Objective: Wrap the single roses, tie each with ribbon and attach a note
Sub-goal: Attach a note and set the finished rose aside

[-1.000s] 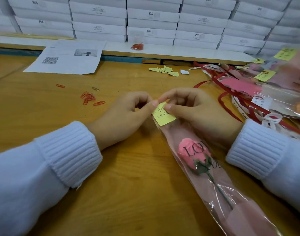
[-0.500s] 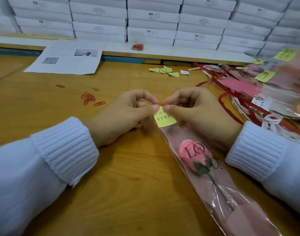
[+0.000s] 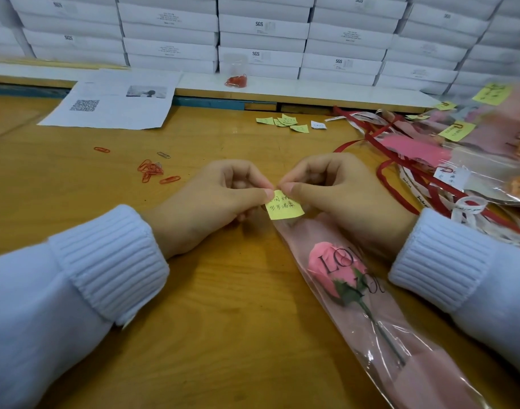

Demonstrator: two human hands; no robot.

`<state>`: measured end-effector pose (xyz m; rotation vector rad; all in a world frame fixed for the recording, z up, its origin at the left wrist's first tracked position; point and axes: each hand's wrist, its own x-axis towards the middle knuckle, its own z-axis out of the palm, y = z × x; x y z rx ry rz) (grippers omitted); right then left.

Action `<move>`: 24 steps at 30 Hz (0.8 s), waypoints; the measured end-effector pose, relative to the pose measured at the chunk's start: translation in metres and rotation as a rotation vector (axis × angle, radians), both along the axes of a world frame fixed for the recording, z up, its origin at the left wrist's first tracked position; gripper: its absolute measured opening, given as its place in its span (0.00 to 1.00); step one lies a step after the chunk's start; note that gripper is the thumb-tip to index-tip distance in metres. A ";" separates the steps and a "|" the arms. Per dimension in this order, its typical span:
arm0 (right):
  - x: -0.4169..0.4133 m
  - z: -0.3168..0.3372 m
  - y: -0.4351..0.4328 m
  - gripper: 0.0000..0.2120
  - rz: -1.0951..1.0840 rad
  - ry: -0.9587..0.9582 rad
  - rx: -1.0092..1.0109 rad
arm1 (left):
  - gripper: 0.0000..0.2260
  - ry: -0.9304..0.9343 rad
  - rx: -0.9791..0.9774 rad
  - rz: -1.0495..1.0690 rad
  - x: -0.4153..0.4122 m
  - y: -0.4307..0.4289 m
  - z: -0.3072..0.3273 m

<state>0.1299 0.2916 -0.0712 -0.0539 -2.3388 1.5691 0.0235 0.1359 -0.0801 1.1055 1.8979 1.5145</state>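
A pink rose (image 3: 331, 268) lies in a clear-and-pink printed sleeve (image 3: 367, 326) that runs from the table's middle toward the lower right. A small yellow note (image 3: 283, 208) with handwriting sits at the sleeve's top end. My left hand (image 3: 214, 202) pinches the note's top left corner between thumb and fingers. My right hand (image 3: 338, 199) pinches the top edge right beside it, fingertips nearly touching. Whatever lies between the fingertips is hidden.
Loose red paper clips (image 3: 152, 171) lie left of my hands, more yellow notes (image 3: 285, 122) farther back. Red and white ribbons (image 3: 406, 175) and wrapped roses with notes (image 3: 471, 149) pile at the right. A printed sheet (image 3: 114, 104), a jar of clips (image 3: 236, 70) and stacked white boxes (image 3: 261, 28) stand behind.
My hands have drawn closer together at the note's top edge, and the note with the sleeve's top has shifted slightly away from me.
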 end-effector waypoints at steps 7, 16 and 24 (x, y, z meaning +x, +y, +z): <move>0.000 0.000 -0.001 0.02 -0.018 0.003 0.017 | 0.03 0.030 -0.002 0.027 0.006 0.002 0.001; 0.001 0.001 0.001 0.04 0.026 -0.072 -0.003 | 0.02 0.064 0.002 0.087 0.005 0.001 -0.001; 0.002 0.002 0.001 0.04 -0.001 -0.105 0.017 | 0.03 0.024 -0.052 0.012 0.004 0.000 0.002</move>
